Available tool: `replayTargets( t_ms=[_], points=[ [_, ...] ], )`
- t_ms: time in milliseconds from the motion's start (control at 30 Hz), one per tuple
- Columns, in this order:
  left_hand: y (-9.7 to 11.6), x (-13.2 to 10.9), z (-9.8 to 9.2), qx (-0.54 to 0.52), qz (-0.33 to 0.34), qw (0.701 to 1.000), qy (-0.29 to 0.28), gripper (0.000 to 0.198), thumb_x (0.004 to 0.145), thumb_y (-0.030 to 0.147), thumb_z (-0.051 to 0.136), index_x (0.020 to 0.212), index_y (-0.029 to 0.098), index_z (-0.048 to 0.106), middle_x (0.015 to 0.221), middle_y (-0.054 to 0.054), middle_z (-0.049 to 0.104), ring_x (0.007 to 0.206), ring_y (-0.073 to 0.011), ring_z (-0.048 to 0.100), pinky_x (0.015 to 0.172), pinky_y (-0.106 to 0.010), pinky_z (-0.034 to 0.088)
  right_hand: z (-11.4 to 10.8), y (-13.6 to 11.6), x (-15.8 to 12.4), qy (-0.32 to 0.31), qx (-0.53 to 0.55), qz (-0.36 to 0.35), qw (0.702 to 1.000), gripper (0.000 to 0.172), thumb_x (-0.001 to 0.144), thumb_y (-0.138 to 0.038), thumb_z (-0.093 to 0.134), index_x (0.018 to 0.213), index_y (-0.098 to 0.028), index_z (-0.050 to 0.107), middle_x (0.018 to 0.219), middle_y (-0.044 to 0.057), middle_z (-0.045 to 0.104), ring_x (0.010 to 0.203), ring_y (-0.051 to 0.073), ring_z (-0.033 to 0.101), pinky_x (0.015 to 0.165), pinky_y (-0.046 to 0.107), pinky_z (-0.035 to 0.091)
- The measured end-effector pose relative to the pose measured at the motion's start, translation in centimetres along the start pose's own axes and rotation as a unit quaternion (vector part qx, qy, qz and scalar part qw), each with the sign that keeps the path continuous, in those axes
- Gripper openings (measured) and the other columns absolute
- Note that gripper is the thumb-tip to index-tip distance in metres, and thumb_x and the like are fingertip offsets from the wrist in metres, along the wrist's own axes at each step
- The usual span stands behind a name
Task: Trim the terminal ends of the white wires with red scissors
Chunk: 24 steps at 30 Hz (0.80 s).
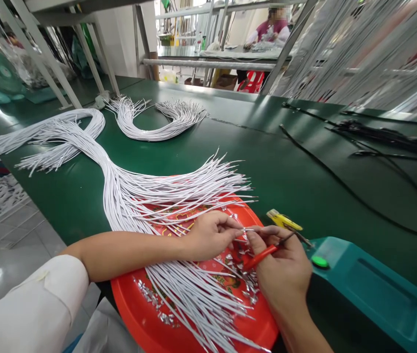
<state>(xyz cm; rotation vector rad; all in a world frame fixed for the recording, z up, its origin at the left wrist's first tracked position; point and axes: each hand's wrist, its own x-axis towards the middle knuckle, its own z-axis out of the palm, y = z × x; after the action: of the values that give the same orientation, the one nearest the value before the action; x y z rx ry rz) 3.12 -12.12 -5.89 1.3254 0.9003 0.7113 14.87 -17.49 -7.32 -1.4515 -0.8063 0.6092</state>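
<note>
Over the right part of the red tray (129,306), the left hand (206,236) pinches a thin wire end (248,229) between thumb and fingers, and the right hand (284,260), its fingertips closed near that same end, holds a red-handled tool (262,258) against its palm. The bundle of white wires (120,189) lies across the tray, its strands fanning out on both sides of the left forearm (silvery scraps (166,318) are scattered on the tray beneath), while a curved wire bundle (160,128) rests beyond the tray and a teal case (377,289) stands to its right.
</note>
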Motion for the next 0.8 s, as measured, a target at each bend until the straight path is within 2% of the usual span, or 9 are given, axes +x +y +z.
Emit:
replayTargets(
  t_ms=[133, 233, 367, 467, 600, 667, 800],
  points=[
    [-0.6, 0.2, 0.1, -0.040, -0.045, 0.998, -0.017, 0.009, 0.078, 0.016, 0.058, 0.084, 0.010, 0.060, 0.054, 0.004, 0.053, 0.044, -0.0050, 0.050, 0.045, -0.016, 0.039, -0.1, 0.4, -0.3, -0.008, -0.031, -0.017, 0.999, 0.027, 0.065, -0.034, 0.070, 0.079, -0.021, 0.051, 0.078, 0.003, 0.063, 0.070, 0.017, 0.062, 0.064, 0.032, 0.051],
    [-0.6, 0.2, 0.0, -0.027, -0.045, 0.998, -0.022, 0.009, 0.078, 0.016, 0.058, 0.084, 0.010, 0.062, 0.056, 0.003, 0.054, 0.047, -0.0067, 0.051, 0.046, -0.018, 0.040, -0.4, 0.6, -0.6, -0.012, -0.110, -0.050, 0.993, 0.021, 0.069, -0.034, 0.065, 0.080, -0.021, 0.052, 0.082, 0.004, 0.063, 0.073, 0.019, 0.061, 0.067, 0.034, 0.049],
    [-0.1, 0.1, -0.3, 0.086, 0.063, 0.994, 0.018, 0.005, 0.074, 0.012, 0.060, 0.074, 0.012, 0.065, 0.070, -0.001, 0.060, 0.063, -0.0098, 0.055, 0.061, -0.022, 0.045, -0.6, 0.5, -0.7, 0.001, -0.203, -0.102, 0.974, 0.018, 0.070, -0.032, 0.062, 0.081, -0.021, 0.054, 0.085, 0.006, 0.064, 0.078, 0.021, 0.061, 0.073, 0.038, 0.046],
    [0.0, 0.1, -0.4, 0.135, 0.112, 0.984, 0.032, 0.006, 0.073, 0.011, 0.061, 0.073, 0.014, 0.067, 0.073, -0.002, 0.061, 0.069, -0.0110, 0.054, 0.066, -0.023, 0.045, -0.5, 0.2, -0.3, -0.020, -0.111, -0.053, 0.992, 0.024, 0.067, -0.035, 0.066, 0.079, -0.022, 0.050, 0.078, 0.003, 0.063, 0.070, 0.019, 0.061, 0.065, 0.035, 0.048],
    [-0.1, 0.3, -0.6, 0.122, 0.114, 0.986, 0.022, 0.007, 0.074, 0.012, 0.060, 0.076, 0.013, 0.067, 0.073, -0.002, 0.061, 0.066, -0.0098, 0.054, 0.063, -0.021, 0.044, -0.3, -0.1, 0.4, -0.072, 0.037, 0.059, 0.995, 0.035, 0.061, -0.037, 0.071, 0.078, -0.023, 0.045, 0.069, -0.001, 0.061, 0.050, 0.013, 0.055, 0.049, 0.029, 0.047],
    [-0.1, 0.3, -0.6, 0.111, 0.103, 0.988, 0.017, 0.007, 0.074, 0.014, 0.061, 0.075, 0.012, 0.067, 0.072, -0.002, 0.061, 0.064, -0.0094, 0.054, 0.061, -0.021, 0.043, -0.2, 0.0, 0.3, -0.052, 0.032, 0.053, 0.997, 0.035, 0.061, -0.036, 0.072, 0.079, -0.023, 0.046, 0.071, -0.001, 0.062, 0.053, 0.013, 0.057, 0.052, 0.029, 0.048],
    [0.1, 0.3, -0.4, 0.075, 0.063, 0.995, -0.003, 0.007, 0.076, 0.017, 0.060, 0.075, 0.012, 0.065, 0.061, 0.001, 0.057, 0.054, -0.0068, 0.051, 0.053, -0.019, 0.041, -0.1, 0.3, -0.2, 0.012, -0.075, -0.035, 0.997, 0.027, 0.066, -0.035, 0.069, 0.079, -0.021, 0.050, 0.078, 0.002, 0.062, 0.070, 0.016, 0.059, 0.065, 0.032, 0.048]
  ],
)
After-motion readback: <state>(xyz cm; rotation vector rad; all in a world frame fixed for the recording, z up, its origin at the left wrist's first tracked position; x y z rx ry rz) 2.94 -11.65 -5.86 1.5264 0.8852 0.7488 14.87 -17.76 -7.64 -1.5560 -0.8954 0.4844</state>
